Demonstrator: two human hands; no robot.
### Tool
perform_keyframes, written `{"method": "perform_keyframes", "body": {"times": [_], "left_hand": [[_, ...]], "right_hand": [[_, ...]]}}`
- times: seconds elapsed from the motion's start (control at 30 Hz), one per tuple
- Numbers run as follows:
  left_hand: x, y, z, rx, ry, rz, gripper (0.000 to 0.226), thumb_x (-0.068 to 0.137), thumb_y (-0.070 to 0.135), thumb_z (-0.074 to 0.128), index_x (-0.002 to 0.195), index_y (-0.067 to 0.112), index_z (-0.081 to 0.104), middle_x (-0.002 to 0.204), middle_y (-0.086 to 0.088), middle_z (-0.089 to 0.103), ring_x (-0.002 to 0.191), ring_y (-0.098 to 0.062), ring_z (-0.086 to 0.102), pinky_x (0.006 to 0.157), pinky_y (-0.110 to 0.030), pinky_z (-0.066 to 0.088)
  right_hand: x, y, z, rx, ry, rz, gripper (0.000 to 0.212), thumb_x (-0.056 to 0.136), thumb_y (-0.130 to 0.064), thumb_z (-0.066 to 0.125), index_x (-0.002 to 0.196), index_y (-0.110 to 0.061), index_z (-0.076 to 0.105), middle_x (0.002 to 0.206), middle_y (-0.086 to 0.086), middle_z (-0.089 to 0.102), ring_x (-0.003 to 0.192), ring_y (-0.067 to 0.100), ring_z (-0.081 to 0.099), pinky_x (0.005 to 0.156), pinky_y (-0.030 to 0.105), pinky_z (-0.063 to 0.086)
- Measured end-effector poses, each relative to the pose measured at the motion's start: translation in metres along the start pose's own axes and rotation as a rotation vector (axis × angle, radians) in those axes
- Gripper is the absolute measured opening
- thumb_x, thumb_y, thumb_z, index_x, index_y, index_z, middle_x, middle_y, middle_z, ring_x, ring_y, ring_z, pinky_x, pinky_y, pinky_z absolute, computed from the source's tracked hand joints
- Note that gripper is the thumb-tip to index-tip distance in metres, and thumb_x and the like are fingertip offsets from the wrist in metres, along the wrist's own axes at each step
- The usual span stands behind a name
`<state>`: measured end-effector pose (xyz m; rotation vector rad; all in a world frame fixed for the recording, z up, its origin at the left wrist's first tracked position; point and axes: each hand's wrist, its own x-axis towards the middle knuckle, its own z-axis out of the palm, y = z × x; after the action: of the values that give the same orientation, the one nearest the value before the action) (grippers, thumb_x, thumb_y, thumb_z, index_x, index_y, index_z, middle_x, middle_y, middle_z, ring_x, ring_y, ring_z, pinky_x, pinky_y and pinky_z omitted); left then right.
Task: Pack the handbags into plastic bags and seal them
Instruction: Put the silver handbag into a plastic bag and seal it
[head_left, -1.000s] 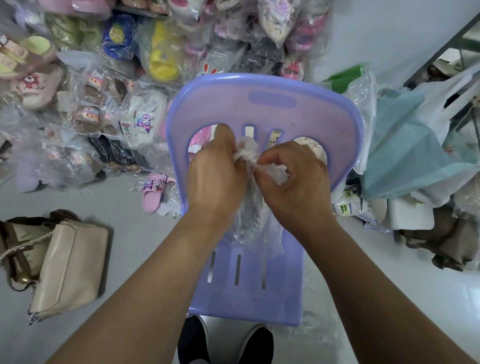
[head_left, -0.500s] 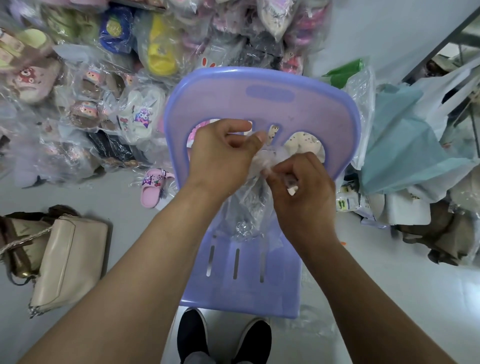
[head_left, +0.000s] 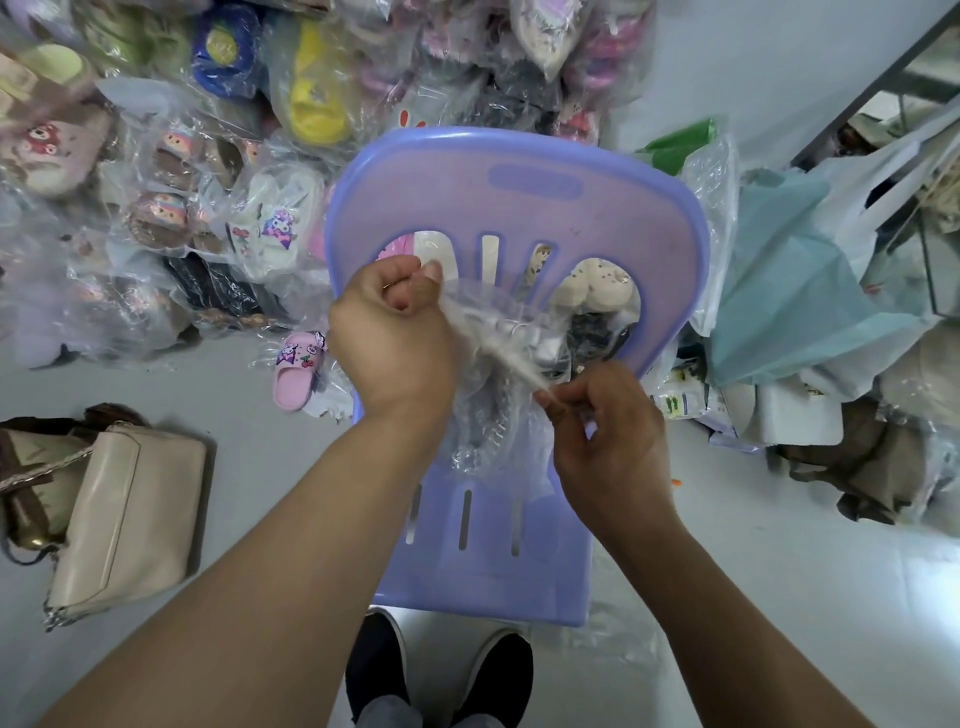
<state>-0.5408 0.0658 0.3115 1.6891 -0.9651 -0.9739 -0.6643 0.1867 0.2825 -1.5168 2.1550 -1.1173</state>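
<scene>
I see L hand (head_left: 395, 338) fisted, gripping upper end of twisted neck of plastic bag (head_left: 501, 345); R hand (head_left: 608, 431) lower, pinching other end. Handbag (head_left: 485, 421) inside it sits on chair (head_left: 519, 208) seat btwn wrists.

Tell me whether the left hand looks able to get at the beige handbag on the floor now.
Probably not at once: the left hand grips the twisted neck of the plastic bag. Once it lets go, likely yes; bare floor lies between it and the beige handbag.
</scene>
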Motion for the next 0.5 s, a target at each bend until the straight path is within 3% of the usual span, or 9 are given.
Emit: {"method": "perform_keyframes", "body": {"times": [0.1, 0.17, 0.27, 0.33, 0.4, 0.47, 0.5], "left_hand": [[0.002, -0.002, 0.000, 0.000, -0.011, -0.026, 0.016, 0.089, 0.033, 0.072, 0.099, 0.020, 0.072, 0.069, 0.008, 0.069, 0.060, -0.011, 0.062, 0.074, -0.038, 0.060], [0.001, -0.001, 0.002, -0.022, -0.066, -0.003, 0.021, 0.095, 0.025, 0.065, 0.113, 0.014, 0.068, 0.074, 0.008, 0.066, 0.066, -0.010, 0.062, 0.079, -0.030, 0.056], [-0.003, 0.004, 0.004, 0.185, -0.147, 0.188, 0.030, 0.103, 0.014, 0.045, 0.128, 0.009, 0.060, 0.106, -0.005, 0.062, 0.099, -0.020, 0.061, 0.079, -0.017, 0.036], [-0.005, 0.009, 0.004, 0.319, -0.207, 0.195, 0.035, 0.103, 0.012, 0.037, 0.133, 0.009, 0.055, 0.125, -0.013, 0.058, 0.114, -0.028, 0.055, 0.083, -0.019, 0.032], [-0.006, 0.013, 0.005, 0.433, -0.317, 0.145, 0.031, 0.100, 0.011, 0.035, 0.120, 0.007, 0.059, 0.119, -0.018, 0.062, 0.106, -0.037, 0.055, 0.079, -0.031, 0.035], [-0.005, 0.019, 0.006, 0.575, -0.419, 0.111, 0.027, 0.097, 0.019, 0.038, 0.103, 0.004, 0.059, 0.107, -0.020, 0.064, 0.096, -0.041, 0.056, 0.073, -0.033, 0.033], [-0.005, 0.023, 0.006, 0.648, -0.472, 0.110, 0.035, 0.096, 0.030, 0.039, 0.101, 0.003, 0.061, 0.102, -0.018, 0.064, 0.094, -0.040, 0.056, 0.073, -0.033, 0.035]], "right_hand": [[0.000, 0.002, -0.001, 0.000, -0.022, 0.054, 0.021, 0.094, -0.012, 0.072, 0.080, -0.014, 0.057, 0.080, 0.002, 0.059, 0.072, 0.013, 0.051, 0.061, 0.014, 0.036], [0.001, -0.003, 0.000, 0.015, -0.032, 0.178, 0.020, 0.098, -0.024, 0.068, 0.083, -0.019, 0.056, 0.077, -0.002, 0.060, 0.070, 0.011, 0.055, 0.061, 0.013, 0.040], [0.002, -0.029, 0.005, 0.301, -0.101, 0.591, 0.017, 0.103, -0.034, 0.057, 0.091, -0.022, 0.052, 0.082, -0.001, 0.062, 0.061, 0.013, 0.067, 0.058, 0.037, 0.061], [0.004, -0.047, 0.009, 0.554, -0.136, 0.854, 0.014, 0.107, -0.033, 0.048, 0.102, -0.020, 0.047, 0.098, 0.004, 0.058, 0.064, 0.021, 0.072, 0.053, 0.042, 0.062], [0.010, -0.058, 0.010, 0.723, -0.111, 1.068, 0.013, 0.107, -0.037, 0.045, 0.110, -0.025, 0.047, 0.111, 0.005, 0.055, 0.077, 0.033, 0.074, 0.056, 0.046, 0.063], [0.020, -0.061, 0.010, 0.855, -0.077, 1.224, 0.031, 0.103, -0.053, 0.049, 0.119, -0.027, 0.050, 0.116, 0.006, 0.058, 0.089, 0.040, 0.073, 0.061, 0.052, 0.063], [0.025, -0.061, 0.009, 0.881, -0.065, 1.264, 0.045, 0.097, -0.062, 0.053, 0.125, -0.026, 0.051, 0.117, 0.008, 0.061, 0.092, 0.041, 0.072, 0.063, 0.055, 0.063]]}}
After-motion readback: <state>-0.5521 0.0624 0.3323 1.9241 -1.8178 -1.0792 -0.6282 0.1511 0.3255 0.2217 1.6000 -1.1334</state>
